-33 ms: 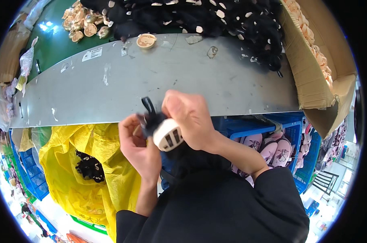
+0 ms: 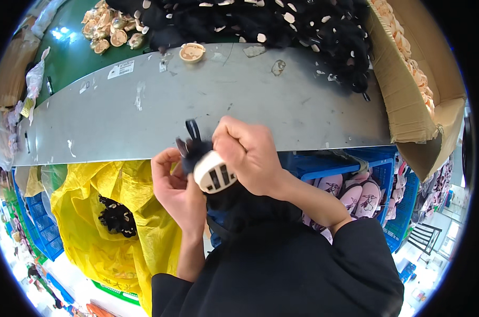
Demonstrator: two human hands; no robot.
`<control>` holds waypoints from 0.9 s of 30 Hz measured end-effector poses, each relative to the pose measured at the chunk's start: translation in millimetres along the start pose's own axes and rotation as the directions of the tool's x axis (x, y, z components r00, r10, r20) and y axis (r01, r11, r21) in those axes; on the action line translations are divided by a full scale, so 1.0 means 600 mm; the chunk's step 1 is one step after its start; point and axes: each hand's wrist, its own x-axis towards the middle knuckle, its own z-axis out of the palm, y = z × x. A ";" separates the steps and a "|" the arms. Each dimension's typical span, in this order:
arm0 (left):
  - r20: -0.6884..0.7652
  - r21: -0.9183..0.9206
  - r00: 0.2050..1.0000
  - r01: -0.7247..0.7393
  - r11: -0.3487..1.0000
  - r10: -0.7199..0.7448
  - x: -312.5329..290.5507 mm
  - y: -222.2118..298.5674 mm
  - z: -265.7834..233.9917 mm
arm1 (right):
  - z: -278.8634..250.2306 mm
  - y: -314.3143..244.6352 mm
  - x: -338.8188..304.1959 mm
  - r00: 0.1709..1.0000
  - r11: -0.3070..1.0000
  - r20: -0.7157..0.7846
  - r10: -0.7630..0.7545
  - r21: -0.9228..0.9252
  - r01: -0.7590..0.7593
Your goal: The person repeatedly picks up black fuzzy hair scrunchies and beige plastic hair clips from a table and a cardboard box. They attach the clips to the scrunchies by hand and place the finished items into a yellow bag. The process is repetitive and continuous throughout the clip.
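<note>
Between my hands, just over the table's near edge, is a small black plush toy (image 2: 195, 153) with a black loop at its top. A cream oval plastic shell (image 2: 215, 172) with dark rectangular slots sits against the plush and faces up. My left hand (image 2: 175, 185) is closed around the plush from the left, fingers bent. My right hand (image 2: 251, 156) is curled tight, its thumb and fingers pressing the right edge of the shell. The right fingertips are partly hidden behind the hand.
A grey metal table (image 2: 197, 105) carries a heap of black plush pieces (image 2: 260, 26), cream plastic parts (image 2: 105, 29) and one round part (image 2: 192, 52). A cardboard box (image 2: 403, 100) stands right. Below are a yellow bag (image 2: 86, 232) and blue crates (image 2: 329, 168) holding pink printed pieces.
The plush toy and shell have shifted slightly left, and the slotted face has turned more upward. My left hand has moved slightly left; my right hand keeps its grip.
</note>
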 end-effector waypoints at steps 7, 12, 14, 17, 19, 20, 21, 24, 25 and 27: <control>0.332 -0.442 0.894 0.430 0.787 -0.302 0.018 -0.016 -0.047 | -0.006 -0.008 0.005 0.991 0.972 0.095 -0.099 -0.204 0.117; 0.232 -0.450 0.956 0.268 0.852 -0.179 0.008 -0.011 -0.029 | -0.006 -0.007 0.008 0.965 0.889 0.039 -0.259 -0.381 0.254; 0.212 -0.126 0.962 -0.147 0.981 0.171 0.019 -0.022 -0.032 | -0.002 -0.007 0.013 0.888 0.756 0.046 -0.457 -0.506 0.415; 0.237 0.180 0.933 -0.317 0.931 0.271 0.016 -0.024 -0.035 | 0.009 0.004 0.004 0.867 0.702 0.056 -0.495 -0.562 0.437; 0.234 0.227 0.946 -0.276 0.934 0.223 0.016 -0.027 -0.035 | 0.018 0.010 0.000 0.870 0.719 0.034 -0.492 -0.547 0.428; 0.233 0.250 0.952 -0.254 0.934 0.196 0.015 -0.029 -0.036 | 0.022 0.016 0.002 0.860 0.718 0.016 -0.510 -0.543 0.435; 0.227 0.260 0.956 -0.244 0.934 0.187 0.014 -0.031 -0.038 | 0.026 0.022 0.004 0.850 0.717 -0.003 -0.527 -0.539 0.442; 0.232 0.198 0.958 -0.216 0.956 0.168 0.015 -0.030 -0.028 | 0.028 0.030 0.004 0.856 0.722 -0.038 -0.516 -0.556 0.411; 0.230 0.153 0.959 -0.206 0.967 0.167 0.014 -0.035 -0.025 | 0.029 0.031 0.003 0.863 0.726 -0.047 -0.503 -0.566 0.392; 0.227 0.062 0.959 -0.188 0.980 0.169 0.015 -0.047 -0.020 | 0.029 0.033 -0.001 0.883 0.741 -0.053 -0.467 -0.569 0.358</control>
